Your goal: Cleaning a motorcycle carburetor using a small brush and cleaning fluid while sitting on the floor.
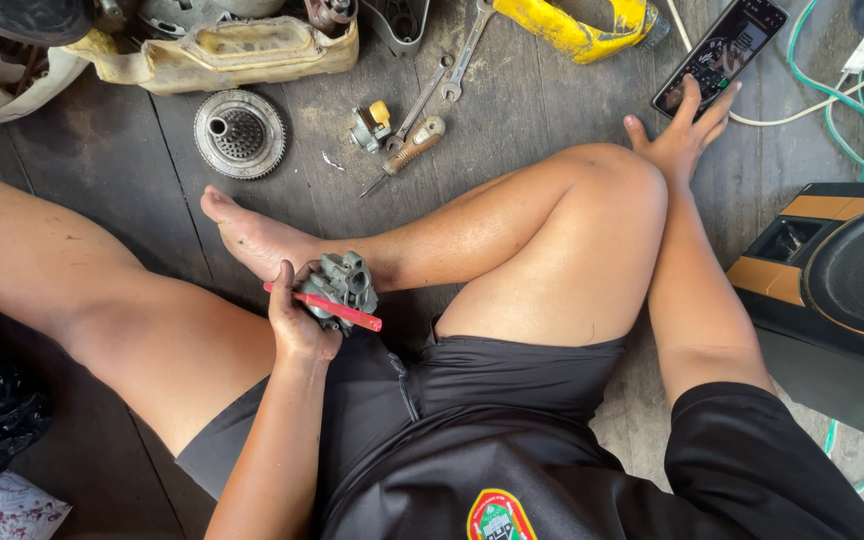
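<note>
Seated, left hand (297,320) fingers gripping grey carburetor (344,285) and red tool (337,310), right hand (680,135) fingers spread on phone (722,50)

Person, seated: black short-sleeved shirt (752,470) bearing a round green, yellow and red embroidered chest badge (499,517); dark grey shorts (512,375) with a zipped pocket; bare legs, bare feet, bare forearms.

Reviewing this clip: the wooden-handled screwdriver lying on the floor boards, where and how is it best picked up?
Probably by the wooden handle, the thick upper-right end of the screwdriver. Its thin shaft slants down-left to the tip. Come from above or from its lower-right side, where the boards are bare; a wrench lies close along its upper-left side. The right hand rests on a phone.
</note>
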